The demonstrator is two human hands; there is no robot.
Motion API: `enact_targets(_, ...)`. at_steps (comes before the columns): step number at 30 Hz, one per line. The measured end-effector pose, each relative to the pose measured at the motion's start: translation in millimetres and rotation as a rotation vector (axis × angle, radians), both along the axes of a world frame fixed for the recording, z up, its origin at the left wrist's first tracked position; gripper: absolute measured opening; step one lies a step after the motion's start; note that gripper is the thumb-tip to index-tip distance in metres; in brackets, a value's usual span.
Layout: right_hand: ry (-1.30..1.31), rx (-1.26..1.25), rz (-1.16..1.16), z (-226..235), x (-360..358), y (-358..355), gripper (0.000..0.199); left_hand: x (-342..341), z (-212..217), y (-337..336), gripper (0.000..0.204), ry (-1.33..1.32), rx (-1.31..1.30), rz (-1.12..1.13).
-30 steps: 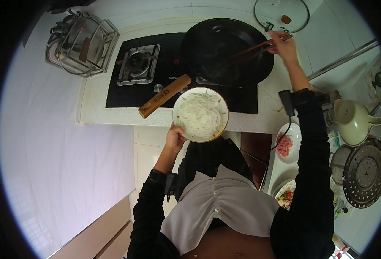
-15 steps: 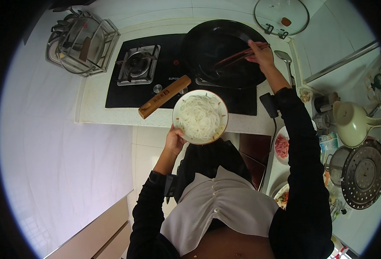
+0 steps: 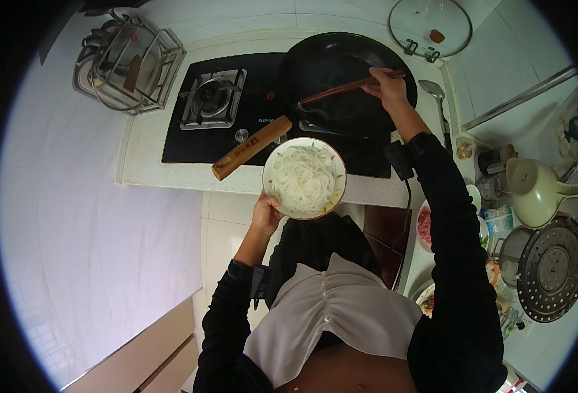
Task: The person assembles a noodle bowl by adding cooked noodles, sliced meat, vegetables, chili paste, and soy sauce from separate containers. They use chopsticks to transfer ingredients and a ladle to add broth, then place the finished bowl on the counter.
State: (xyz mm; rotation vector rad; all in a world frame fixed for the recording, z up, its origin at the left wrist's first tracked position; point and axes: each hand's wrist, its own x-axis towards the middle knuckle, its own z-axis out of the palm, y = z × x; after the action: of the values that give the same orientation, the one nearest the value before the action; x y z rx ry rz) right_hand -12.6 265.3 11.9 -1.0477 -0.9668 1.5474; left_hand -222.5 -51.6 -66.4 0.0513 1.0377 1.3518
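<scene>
My left hand grips the near rim of a round white bowl full of white noodles, held level just in front of the stove's edge. My right hand holds a pair of dark brown chopsticks over the black wok. The chopstick tips point left and down into the wok. The wok's wooden handle sticks out toward me, just left of the bowl.
A black gas hob has an unused burner on the left. A wire rack stands far left. A glass lid, a ladle, a cream pot, a steamer lid and plates of food sit at right.
My right hand has swung the chopsticks from the wok's far right rim leftward and inward over the wok. The bowl has stayed almost still in my left hand.
</scene>
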Motion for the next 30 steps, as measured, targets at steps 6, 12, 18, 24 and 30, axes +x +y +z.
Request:
enact_targets(6,0.129,-0.030,-0.016,23.4,14.3,-0.1,0.014,-0.1,0.3,1.3,0.061,0.005,0.000,-0.006)
enact_targets(12,0.211,0.132,0.060,91.5,32.8,-33.9,0.017,1.0,6.1,6.3,0.060,0.030,0.023,-0.018)
enact_targets(18,-0.020,0.273,0.169,130.5,31.4,-96.0,0.018,0.4,8.9,10.8,0.061,0.034,0.016,-0.035)
enact_targets(24,-0.223,0.412,0.095,130.9,48.8,-92.6,0.025,-1.2,10.6,9.7,0.062,0.033,0.010,-0.037)
enact_targets(30,-0.571,0.240,-0.004,69.7,61.1,-14.4,0.027,-1.3,7.5,10.3,0.063,-0.001,0.025,-0.013)
